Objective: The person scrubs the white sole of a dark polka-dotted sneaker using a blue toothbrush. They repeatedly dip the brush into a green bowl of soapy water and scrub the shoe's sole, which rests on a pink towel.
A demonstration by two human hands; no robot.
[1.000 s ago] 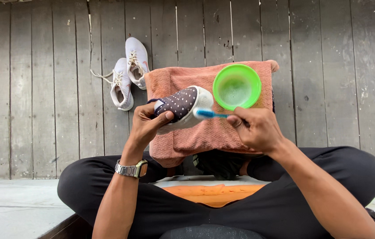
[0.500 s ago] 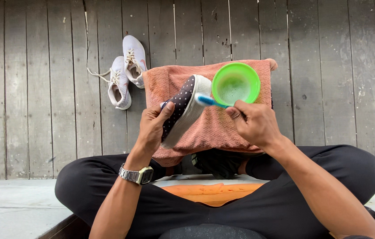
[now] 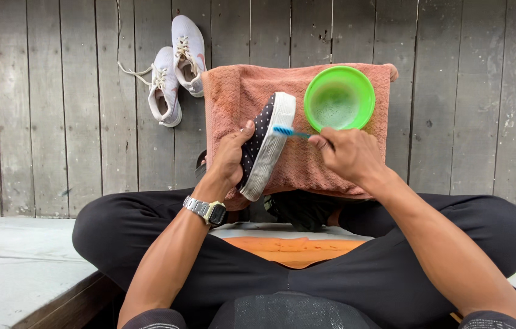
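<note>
A polka-dot shoe is brushed over a towel.

The dark polka-dot shoe (image 3: 262,143) is gripped on its side by the left hand (image 3: 232,159); a blue toothbrush (image 3: 290,131) is clasped in the right hand (image 3: 348,155), bristles touching the white sole. Beyond, a green bowl (image 3: 339,99) rests on the pink towel (image 3: 240,91), with white sneakers (image 3: 174,67) farther left on the plank floor (image 3: 38,109).

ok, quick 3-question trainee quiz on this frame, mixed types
1. True or false: the left hand holds the dotted shoe sole-up.
2. What does the right hand hold? A) blue brush B) sponge C) spoon
3. Fill in: the green bowl sits on the pink ____.

Key
1. True; the pale sole faces the camera.
2. A; the brush has its head at the sole's edge.
3. towel; the white sneakers lie on the planks beside it.
</note>
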